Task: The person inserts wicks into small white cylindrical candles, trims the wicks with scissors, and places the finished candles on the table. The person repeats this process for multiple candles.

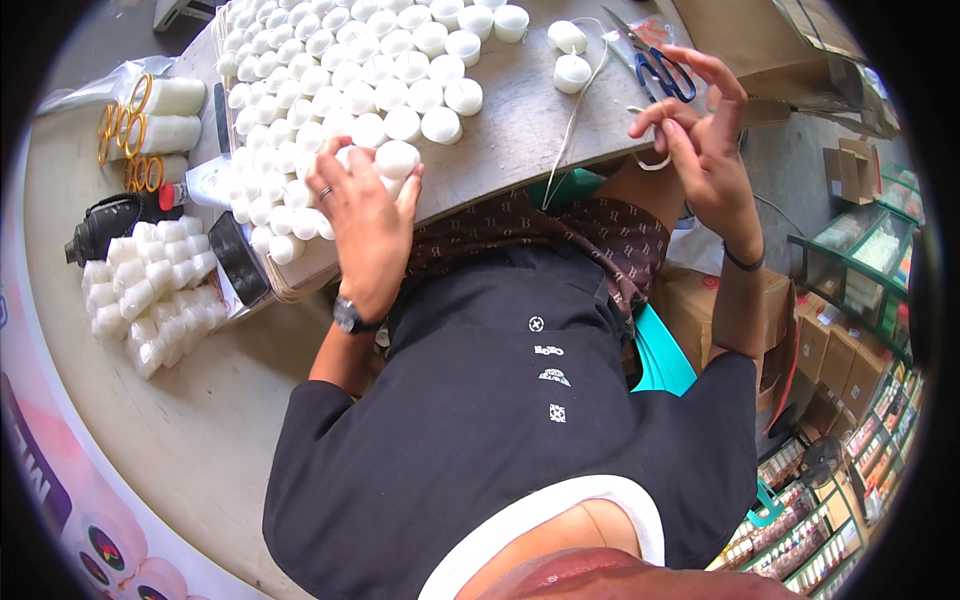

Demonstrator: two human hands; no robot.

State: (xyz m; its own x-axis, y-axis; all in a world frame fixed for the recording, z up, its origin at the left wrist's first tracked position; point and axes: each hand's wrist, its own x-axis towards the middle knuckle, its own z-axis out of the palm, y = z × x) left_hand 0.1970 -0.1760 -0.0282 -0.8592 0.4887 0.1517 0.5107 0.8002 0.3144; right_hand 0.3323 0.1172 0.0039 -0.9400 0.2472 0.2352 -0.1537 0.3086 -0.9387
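Several rows of small white plastic cups [375, 70] cover the left part of the table. At the table's near edge, my left hand [365, 215] is closed around a white cup [397, 158], its fingers over the nearest row. My right hand [708, 150] is raised past the table's right side, thumb and fingers pinched together. A short curl of white cord [652, 165] hangs from that pinch. Scissors [662, 75] with dark blue handles lie just beyond the right fingers. Two more white cups [571, 72] stand apart from the rows, beside a thin white string [572, 130].
Bundled stacks of white cups [155, 285], a black bottle [105, 228] and rolls with yellow rings [150, 135] are at the left. A black phone-like object [238, 260] sits at the table's left edge. Cardboard boxes [690, 300] and green shelving [870, 245] stand at the right.
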